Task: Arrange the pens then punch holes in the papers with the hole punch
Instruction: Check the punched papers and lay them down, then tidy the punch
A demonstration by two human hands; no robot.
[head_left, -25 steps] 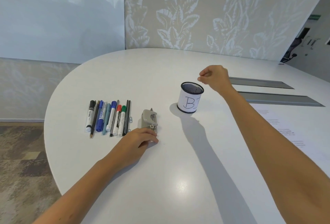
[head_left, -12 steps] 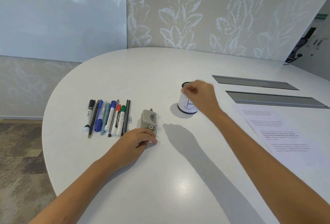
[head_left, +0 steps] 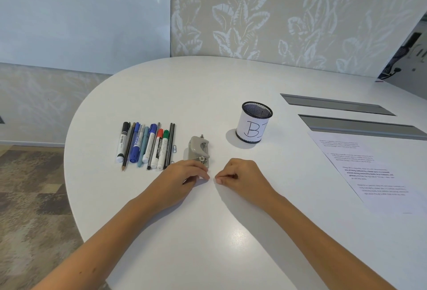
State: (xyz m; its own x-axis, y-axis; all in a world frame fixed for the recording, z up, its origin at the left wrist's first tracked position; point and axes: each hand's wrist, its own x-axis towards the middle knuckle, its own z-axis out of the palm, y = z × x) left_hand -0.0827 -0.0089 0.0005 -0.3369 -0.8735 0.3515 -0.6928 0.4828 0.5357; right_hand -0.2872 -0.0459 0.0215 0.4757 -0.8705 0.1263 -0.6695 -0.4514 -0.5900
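A row of several markers, pens and pencils lies side by side on the white table, left of centre. A grey hole punch sits just right of them. My left hand rests on the table with loosely curled fingers, right in front of the punch. My right hand is beside it on the table, fingers curled in with thumb and forefinger pinched; nothing shows between them. The two hands' fingertips nearly meet. Printed papers lie to the right.
A black mesh cup with a white label marked "B" stands behind my right hand. A small paper clip lies between pens and punch. Two grey cable slots run across the table's far right. The table's curved edge drops off at left.
My right hand has come down from above the mesh cup to the table beside my left hand. My left hand has stayed in front of the punch.
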